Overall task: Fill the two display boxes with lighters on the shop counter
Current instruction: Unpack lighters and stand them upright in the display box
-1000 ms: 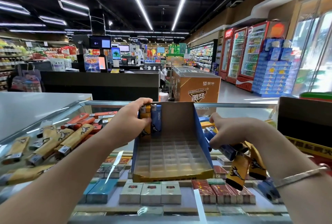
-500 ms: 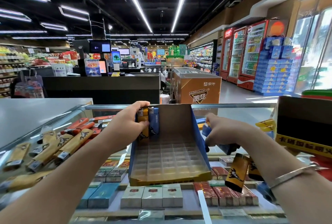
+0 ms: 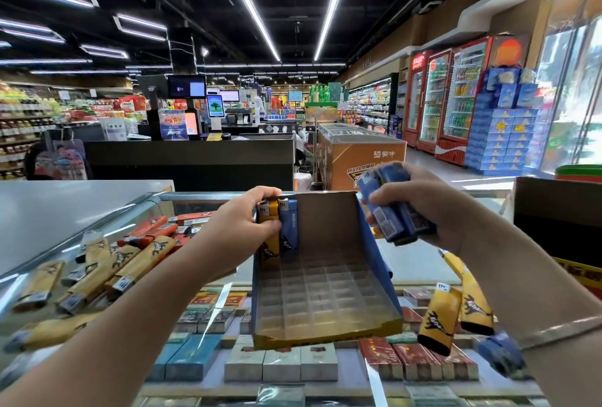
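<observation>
Head view: blue-and-yellow cardboard display box (image 3: 325, 302) sat centre, nearly empty; left hand (image 3: 241, 227) pinched two upright lighters (image 3: 278, 227) far-left inside; right hand (image 3: 423, 207) gripped blue lighters (image 3: 391, 211).

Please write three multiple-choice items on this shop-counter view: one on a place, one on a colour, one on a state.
1. Where do the lighters already in the open cardboard display box stand?
A. back left corner
B. front right corner
C. front middle

2. What colour are the lighters in the right hand?
A. red
B. blue
C. green

3. How full is the box's grid of slots?
A. full
B. about half
C. mostly empty

Answers: 1 A, the yellow lighter and blue lighter stand there under the left hand; 2 B, the gripped bunch is blue; 3 C, bare slots fill most of the tray.
</observation>
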### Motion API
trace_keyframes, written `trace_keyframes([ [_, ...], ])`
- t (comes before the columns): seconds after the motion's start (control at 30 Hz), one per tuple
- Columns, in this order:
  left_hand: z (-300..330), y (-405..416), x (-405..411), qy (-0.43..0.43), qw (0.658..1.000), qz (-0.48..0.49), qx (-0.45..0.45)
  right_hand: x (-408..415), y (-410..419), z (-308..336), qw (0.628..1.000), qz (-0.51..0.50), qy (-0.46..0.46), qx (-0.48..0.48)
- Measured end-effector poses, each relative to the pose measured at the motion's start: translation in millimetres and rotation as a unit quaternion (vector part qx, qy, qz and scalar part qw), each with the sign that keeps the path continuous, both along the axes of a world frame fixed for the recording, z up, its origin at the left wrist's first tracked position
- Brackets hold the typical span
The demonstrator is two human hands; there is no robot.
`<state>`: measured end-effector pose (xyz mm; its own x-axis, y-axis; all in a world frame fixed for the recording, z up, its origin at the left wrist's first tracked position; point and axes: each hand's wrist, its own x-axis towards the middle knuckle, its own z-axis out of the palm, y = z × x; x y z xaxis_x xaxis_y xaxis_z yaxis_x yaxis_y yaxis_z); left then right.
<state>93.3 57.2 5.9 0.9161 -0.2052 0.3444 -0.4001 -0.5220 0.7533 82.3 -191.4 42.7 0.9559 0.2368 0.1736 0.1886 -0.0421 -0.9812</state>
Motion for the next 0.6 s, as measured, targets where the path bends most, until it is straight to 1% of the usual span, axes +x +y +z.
trace_keyframes([
  [0.07, 2, -3, -2, 0.008, 1.0, -0.011, -0.001, -8, 11, 2, 0.995, 0.086, -0.025, 0.032],
  [0.13, 4, -5, -6, -0.019, 1.0, -0.014, 0.001, -14, 22, -1, 0.989, 0.142, -0.019, 0.031],
  [0.23, 13, -9, -17, -0.109, 0.994, -0.016, 0.019, -19, 37, -9, 0.986, 0.167, -0.005, 0.005],
  [0.33, 19, -13, -25, -0.153, 0.988, -0.027, 0.016, -19, 44, -14, 0.985, 0.171, -0.006, 0.009],
  [0.4, 21, -15, -29, -0.141, 0.989, -0.045, 0.015, -18, 46, -15, 0.983, 0.182, -0.011, 0.024],
  [0.47, 21, -15, -32, -0.115, 0.988, -0.104, -0.011, -18, 46, -15, 0.981, 0.191, -0.013, 0.038],
  [0.53, 22, -13, -33, -0.11, 0.982, -0.152, -0.018, -19, 44, -14, 0.979, 0.197, 0.002, 0.056],
  [0.6, 23, -11, -32, -0.113, 0.978, -0.175, -0.026, -21, 43, -13, 0.973, 0.212, 0.032, 0.083],
])
